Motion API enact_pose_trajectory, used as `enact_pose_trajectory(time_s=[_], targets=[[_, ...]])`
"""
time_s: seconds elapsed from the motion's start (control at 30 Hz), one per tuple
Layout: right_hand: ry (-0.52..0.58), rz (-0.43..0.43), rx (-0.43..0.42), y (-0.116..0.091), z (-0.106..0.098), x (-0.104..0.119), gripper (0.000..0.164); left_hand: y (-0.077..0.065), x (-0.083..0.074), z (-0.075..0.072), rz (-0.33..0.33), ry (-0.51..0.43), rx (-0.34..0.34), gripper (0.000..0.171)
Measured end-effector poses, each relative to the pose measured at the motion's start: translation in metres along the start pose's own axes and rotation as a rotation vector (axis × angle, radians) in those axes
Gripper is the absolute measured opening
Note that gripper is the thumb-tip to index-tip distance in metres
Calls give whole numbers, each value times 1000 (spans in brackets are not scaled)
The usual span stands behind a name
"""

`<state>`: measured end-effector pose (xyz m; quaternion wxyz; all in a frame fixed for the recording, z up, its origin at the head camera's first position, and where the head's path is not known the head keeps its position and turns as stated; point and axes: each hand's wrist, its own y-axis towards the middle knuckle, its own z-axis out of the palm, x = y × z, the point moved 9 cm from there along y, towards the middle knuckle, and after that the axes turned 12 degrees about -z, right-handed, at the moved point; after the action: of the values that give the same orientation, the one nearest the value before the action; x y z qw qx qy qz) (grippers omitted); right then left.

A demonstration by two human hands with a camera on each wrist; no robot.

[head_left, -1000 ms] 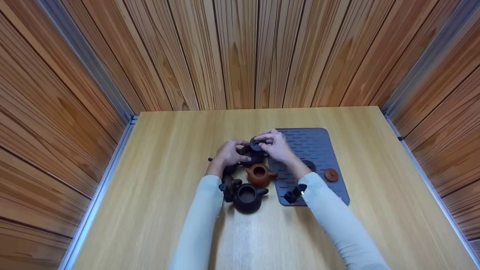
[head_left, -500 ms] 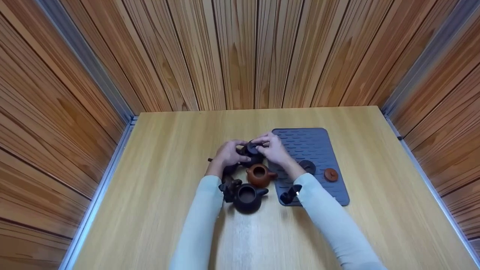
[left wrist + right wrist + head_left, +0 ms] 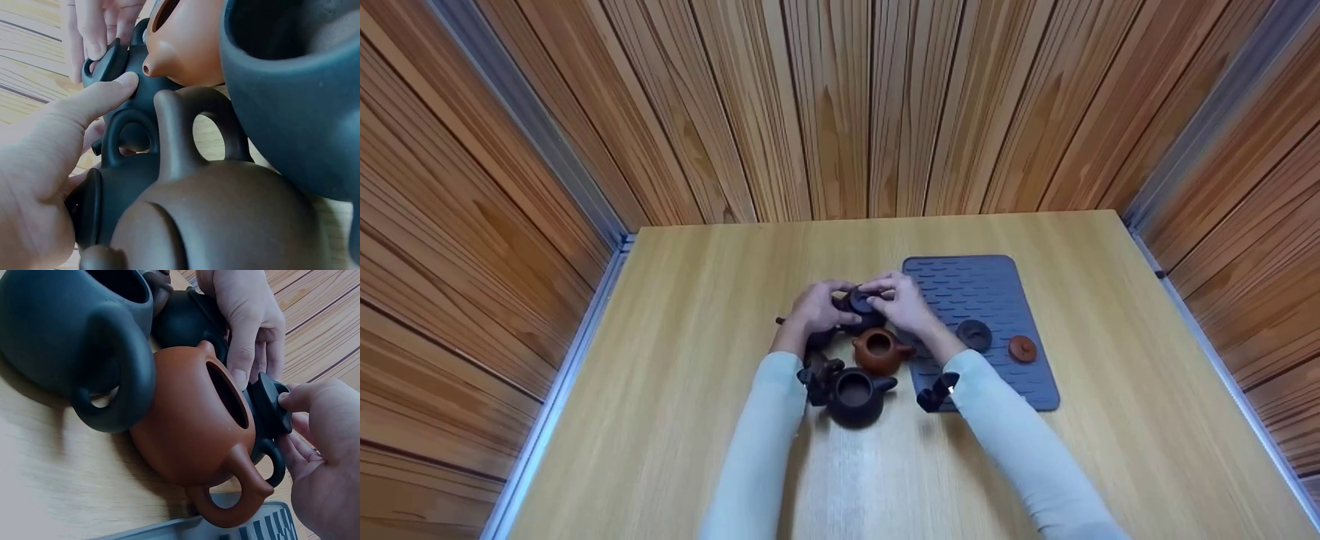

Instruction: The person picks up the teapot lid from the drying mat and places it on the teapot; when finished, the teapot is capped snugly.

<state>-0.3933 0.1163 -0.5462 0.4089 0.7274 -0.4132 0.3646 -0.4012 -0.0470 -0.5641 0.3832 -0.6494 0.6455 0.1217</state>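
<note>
While pale sleeves (image 3: 757,442) are stretching forward over the bench (image 3: 660,390), a wide-mouthed black teapot (image 3: 855,412) is standing nearest, its opening facing upward. Close by it, under the left wrist, a brown teapot (image 3: 253,219) is sitting with its lid on, and a lidded black teapot (image 3: 132,174) is resting near that one. Slightly farther, an orange teapot (image 3: 877,366) is showing its round mouth, its handle pointing right. Beyond it, the left-hand grip (image 3: 814,309) is grasping a small dark teapot (image 3: 870,322), thumb lying against the body, while the right-hand grip (image 3: 905,306) is pinching a black lid (image 3: 860,301) between thumb and fingers at that pot's mouth; whether it is sitting fully down, I cannot tell. To the right, a grey textured mat (image 3: 960,289) is lying flat, carrying a charcoal lid (image 3: 974,335) and a reddish lid (image 3: 1022,349), set apart. Behind the bench, a plank wall (image 3: 840,112) is rising.
</note>
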Motion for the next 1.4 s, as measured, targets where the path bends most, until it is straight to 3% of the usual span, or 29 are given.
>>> enact_pose_trajectory(time_s=[0.17, 0.2, 0.4, 0.43, 1.1, 1.4], targets=[[1, -1, -1, 0, 0, 0, 28, 0, 1, 0, -6, -4, 6, 65], [0, -1, -1, 0, 0, 1, 28, 12, 8, 4, 3, -9, 7, 66], [2, 3, 12, 1, 2, 1, 28, 11, 10, 3, -19, -32, 13, 66], [2, 3, 13, 1, 2, 1, 28, 0, 2, -1, -32, -32, 14, 65], [-33, 11, 31, -2, 4, -7, 27, 0, 3, 1, -33, -37, 7, 64], [-11, 14, 43, -3, 6, -9, 27, 1, 1, 2, 15, -1, -3, 62]])
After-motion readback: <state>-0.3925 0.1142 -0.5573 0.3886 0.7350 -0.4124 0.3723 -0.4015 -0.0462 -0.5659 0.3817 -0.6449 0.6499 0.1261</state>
